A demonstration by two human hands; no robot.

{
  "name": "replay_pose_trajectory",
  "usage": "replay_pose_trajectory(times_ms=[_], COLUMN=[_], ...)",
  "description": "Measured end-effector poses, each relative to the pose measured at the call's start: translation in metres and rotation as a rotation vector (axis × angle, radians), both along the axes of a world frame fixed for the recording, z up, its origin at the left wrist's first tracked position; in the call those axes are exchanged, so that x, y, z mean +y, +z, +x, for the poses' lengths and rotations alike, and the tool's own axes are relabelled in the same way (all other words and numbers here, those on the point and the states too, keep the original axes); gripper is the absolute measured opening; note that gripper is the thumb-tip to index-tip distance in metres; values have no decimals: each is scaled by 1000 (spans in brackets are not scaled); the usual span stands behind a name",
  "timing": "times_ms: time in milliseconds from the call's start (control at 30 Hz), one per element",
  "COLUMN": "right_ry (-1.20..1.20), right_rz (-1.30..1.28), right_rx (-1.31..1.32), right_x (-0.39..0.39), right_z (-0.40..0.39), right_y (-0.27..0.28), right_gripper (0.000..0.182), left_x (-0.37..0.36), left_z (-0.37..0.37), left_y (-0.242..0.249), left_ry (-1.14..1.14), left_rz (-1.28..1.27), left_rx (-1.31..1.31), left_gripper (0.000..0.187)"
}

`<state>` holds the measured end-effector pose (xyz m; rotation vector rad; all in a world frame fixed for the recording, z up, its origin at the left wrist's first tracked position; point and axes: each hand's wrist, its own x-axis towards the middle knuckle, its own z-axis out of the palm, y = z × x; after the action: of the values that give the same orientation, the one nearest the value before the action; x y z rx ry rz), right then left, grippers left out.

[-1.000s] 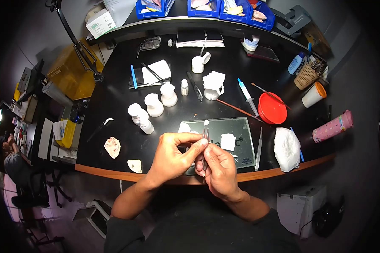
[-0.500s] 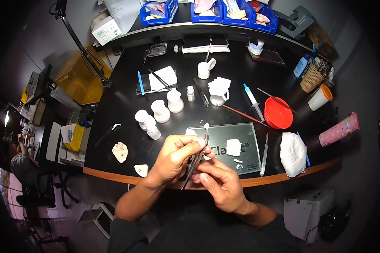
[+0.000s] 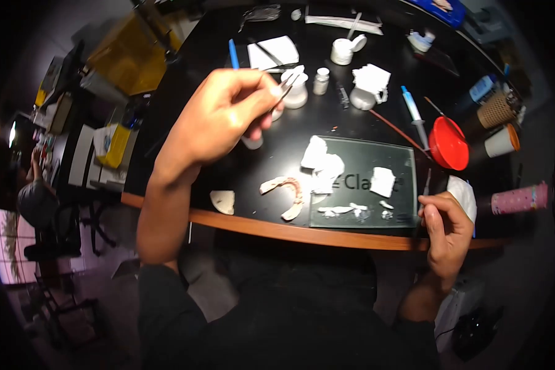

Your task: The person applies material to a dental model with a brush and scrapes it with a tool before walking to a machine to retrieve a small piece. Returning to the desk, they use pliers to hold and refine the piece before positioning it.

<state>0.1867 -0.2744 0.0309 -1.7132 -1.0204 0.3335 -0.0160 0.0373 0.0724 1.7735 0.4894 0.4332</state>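
My left hand (image 3: 231,114) is raised over the left part of the desk, pinching thin dark tweezers (image 3: 285,89) with a small white piece at their tip, close to the white bottles (image 3: 295,92). At the right, my right hand (image 3: 445,231) pinches a thin metal tool (image 3: 427,185) beside the glass plate (image 3: 361,213). On and by this plate lie white crumpled pieces (image 3: 328,172), a white square pad (image 3: 382,182) and small white fragments. A curved pink and white dental piece (image 3: 293,194) rests left of the plate.
A red bowl (image 3: 448,145), a blue-tipped syringe (image 3: 413,114), a white cup (image 3: 501,143) and a pink bottle (image 3: 519,198) stand or lie on the right. An open white jar (image 3: 342,52) and a small vial (image 3: 321,81) are further back. A person (image 3: 37,197) sits far left.
The view has shifted. My left hand has moved up and left with the tweezers; my right hand has moved right, away from it, and taken hold of the thin tool. The curved dental piece now shows.
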Motion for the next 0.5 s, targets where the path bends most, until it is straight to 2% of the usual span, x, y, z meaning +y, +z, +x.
replay_pose_trajectory(times_ms=[100, 133, 200, 233, 267, 333, 500], right_ry=[89, 189, 347, 495, 687, 890, 1005], right_rz=[-96, -39, 99, 280, 336, 423, 557], right_rx=[-24, -160, -80, -11, 90, 308, 704], right_x=[7, 12, 15, 22, 24, 29, 51], right_z=[-20, -22, -37, -44, -46, -66, -105], right_y=[5, 4, 18, 21, 31, 48, 59], right_gripper=[10, 10, 11, 9, 10, 12, 13], left_x=[17, 20, 23, 24, 22, 15, 18], left_z=[-1, -1, -2, -2, -2, -3, -4], left_y=[-10, -14, -22, -27, -29, -27, -34], left_ry=[0, 10, 38, 48, 56, 69, 59], left_rz=[16, 41, 70, 82, 79, 76, 70], left_rx=[-41, -52, -56, -59, -69, -88, -125], left_gripper=[19, 19, 20, 20, 21, 22, 23])
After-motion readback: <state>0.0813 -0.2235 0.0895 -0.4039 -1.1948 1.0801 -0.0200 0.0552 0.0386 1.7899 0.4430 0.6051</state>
